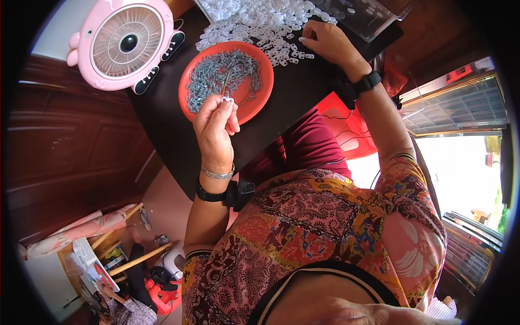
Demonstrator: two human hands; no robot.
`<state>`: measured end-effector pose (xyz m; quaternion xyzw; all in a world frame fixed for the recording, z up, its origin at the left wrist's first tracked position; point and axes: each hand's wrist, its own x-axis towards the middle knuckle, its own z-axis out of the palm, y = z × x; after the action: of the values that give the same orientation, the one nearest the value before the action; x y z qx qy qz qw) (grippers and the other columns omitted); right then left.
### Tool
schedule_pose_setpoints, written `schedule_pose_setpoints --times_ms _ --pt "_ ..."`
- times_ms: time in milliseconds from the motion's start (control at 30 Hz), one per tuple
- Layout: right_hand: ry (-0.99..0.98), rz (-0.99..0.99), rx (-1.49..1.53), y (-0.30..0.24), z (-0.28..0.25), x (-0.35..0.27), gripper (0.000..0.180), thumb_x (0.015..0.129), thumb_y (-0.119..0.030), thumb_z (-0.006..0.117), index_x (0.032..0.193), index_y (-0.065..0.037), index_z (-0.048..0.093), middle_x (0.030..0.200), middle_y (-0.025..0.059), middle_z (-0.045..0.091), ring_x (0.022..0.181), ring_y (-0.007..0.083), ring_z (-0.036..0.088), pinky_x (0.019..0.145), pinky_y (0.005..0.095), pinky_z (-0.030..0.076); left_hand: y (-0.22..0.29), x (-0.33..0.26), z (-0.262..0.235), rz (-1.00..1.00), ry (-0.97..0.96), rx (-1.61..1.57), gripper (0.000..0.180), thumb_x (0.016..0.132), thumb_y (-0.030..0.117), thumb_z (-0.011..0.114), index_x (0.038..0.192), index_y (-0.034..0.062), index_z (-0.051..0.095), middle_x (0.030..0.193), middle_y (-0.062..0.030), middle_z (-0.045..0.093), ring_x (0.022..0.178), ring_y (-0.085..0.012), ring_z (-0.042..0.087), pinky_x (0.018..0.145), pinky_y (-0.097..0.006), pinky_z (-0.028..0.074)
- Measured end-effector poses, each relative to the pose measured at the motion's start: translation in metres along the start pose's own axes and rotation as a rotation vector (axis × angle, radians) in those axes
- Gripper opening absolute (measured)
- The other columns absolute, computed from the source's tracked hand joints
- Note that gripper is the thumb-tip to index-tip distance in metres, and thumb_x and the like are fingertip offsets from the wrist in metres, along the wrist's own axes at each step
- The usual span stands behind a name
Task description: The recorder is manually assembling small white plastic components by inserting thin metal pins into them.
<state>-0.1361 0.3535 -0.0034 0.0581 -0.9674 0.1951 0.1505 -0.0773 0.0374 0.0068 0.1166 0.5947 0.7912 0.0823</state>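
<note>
My left hand point(215, 130) is over the near rim of an orange-red round dish point(264, 103). Thumb and fingers pinch a small white plastic piece point(227, 100), and a thin yellowish rod point(226, 81) sticks up from the same grip. Many small grey-blue metal pieces point(203, 81), like screws or pins, lie heaped in the dish. My right hand point(330, 44) rests at the right side of a spread of small white plastic pieces point(265, 27). Its fingers are curled with thumb and forefinger close together. What they hold, if anything, cannot be made out.
A pink fan point(129, 43) stands at the left of the dark table point(162, 119). At the back right is a clear plastic box point(371, 19). A red stool point(355, 132) is below the table's right side. Another person point(132, 311) sits at the lower left.
</note>
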Motion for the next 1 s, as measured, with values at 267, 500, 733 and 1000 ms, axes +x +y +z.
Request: schedule_pose_setpoints --times_ms 267,500,733,1000 --pt "-0.195 0.130 0.963 -0.069 -0.006 -0.015 0.014 0.085 -0.011 0.062 0.097 -0.003 0.062 0.083 0.0004 0.063 0.072 0.0089 0.059 0.066 0.0234 0.047 0.000 -0.003 -0.001 -0.025 0.018 -0.010 0.016 0.090 0.011 0.051 0.077 0.0023 0.054 0.062 -0.0003 0.051 0.049 -0.0049 0.043 0.045 -0.019 0.029" --pt "-0.411 0.241 1.728 -0.120 0.012 -0.030 0.013 0.089 -0.008 0.059 0.101 -0.003 0.062 0.088 0.0034 0.065 0.071 0.0080 0.059 0.065 0.0204 0.048 0.004 -0.005 0.004 -0.042 0.007 0.016 0.016 0.089 0.012 0.049 0.077 0.0014 0.052 0.060 -0.0005 0.045 0.050 -0.0080 0.041 0.046 -0.021 0.031" --pt "-0.341 0.176 1.593 -0.137 0.015 -0.038 0.013 0.089 -0.009 0.061 0.101 -0.004 0.064 0.087 0.0015 0.064 0.074 0.0073 0.060 0.068 0.0197 0.050 0.003 -0.007 0.006 -0.033 0.004 -0.057 0.016 0.088 0.010 0.053 0.075 0.0012 0.054 0.066 -0.0010 0.052 0.050 -0.0042 0.041 0.045 -0.019 0.033" --pt "-0.258 0.080 1.491 -0.149 0.014 -0.042 0.014 0.089 -0.008 0.062 0.101 -0.002 0.064 0.089 0.0014 0.065 0.081 0.0072 0.061 0.076 0.0205 0.049 0.002 -0.006 0.004 -0.057 -0.011 -0.019 0.015 0.087 0.010 0.053 0.075 0.0008 0.055 0.067 -0.0015 0.053 0.051 -0.0041 0.041 0.046 -0.019 0.034"
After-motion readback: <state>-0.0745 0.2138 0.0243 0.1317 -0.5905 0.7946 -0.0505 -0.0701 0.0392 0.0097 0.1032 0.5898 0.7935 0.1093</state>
